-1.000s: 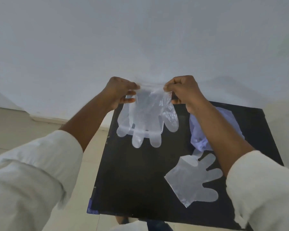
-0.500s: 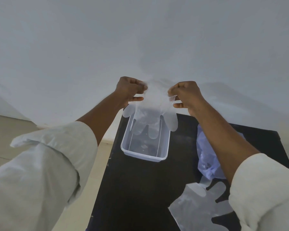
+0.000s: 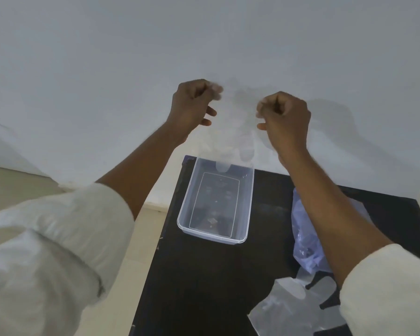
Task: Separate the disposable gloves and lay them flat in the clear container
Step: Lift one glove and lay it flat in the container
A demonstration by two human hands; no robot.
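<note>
A plain white wall (image 3: 204, 40) stands behind a black table (image 3: 204, 275). The left hand (image 3: 192, 105) and the right hand (image 3: 285, 115) each pinch a top corner of a see-through glove (image 3: 235, 132), fingers curled tight. The glove hangs between them, its tips just over the far end of the clear box (image 3: 215, 235). It is thin and floppy, so it could fold or flop over the wall of the box when let down. To the right lie a bluish bag (image 3: 306, 238) and one more flat glove (image 3: 286, 309), still waiting.
</note>
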